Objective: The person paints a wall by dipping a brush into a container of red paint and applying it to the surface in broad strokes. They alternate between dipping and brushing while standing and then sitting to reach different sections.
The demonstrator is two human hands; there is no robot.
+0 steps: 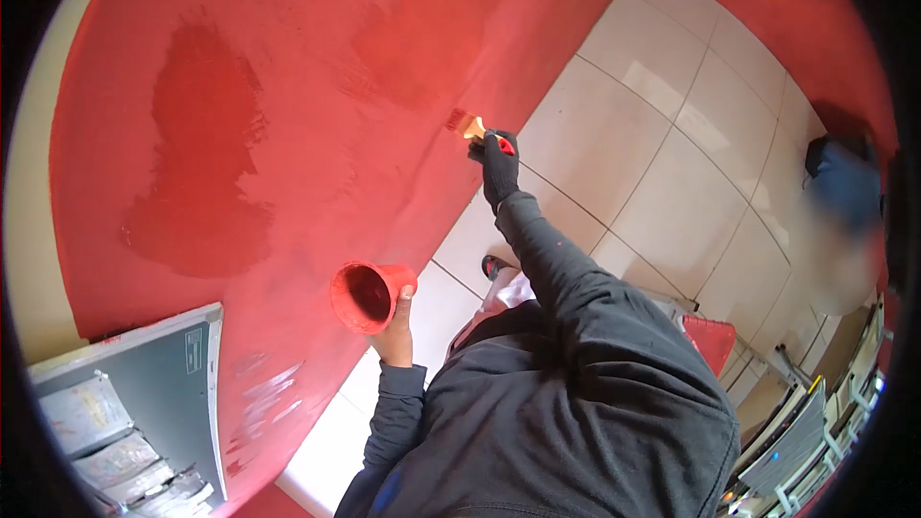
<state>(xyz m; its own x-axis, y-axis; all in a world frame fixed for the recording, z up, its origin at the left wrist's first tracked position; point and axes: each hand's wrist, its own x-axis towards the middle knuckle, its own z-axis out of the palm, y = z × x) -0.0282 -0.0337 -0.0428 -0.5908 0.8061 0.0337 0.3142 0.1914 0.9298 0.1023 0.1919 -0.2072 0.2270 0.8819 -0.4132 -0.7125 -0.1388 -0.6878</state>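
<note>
My left hand (393, 340), bare, is closed around a red plastic cup (397, 278) with dark red paint (368, 292) inside. The cup's mouth faces up toward me, close in front of the wall. In a black glove, my right hand (499, 161) grips a paintbrush (474, 128) by its red handle. Red-coated bristles at its tip are right at the red wall (317, 144), low down near the floor. Darker, wet-looking red patches (201, 153) show on the wall to the left.
A grey electrical panel (182, 326) with a white frame is on the wall at lower left. Pale floor tiles (662, 173) run along the wall's foot. Stacked equipment (796, 432) stands at lower right near a red object (710, 343). A blurred person (844, 221) is at far right.
</note>
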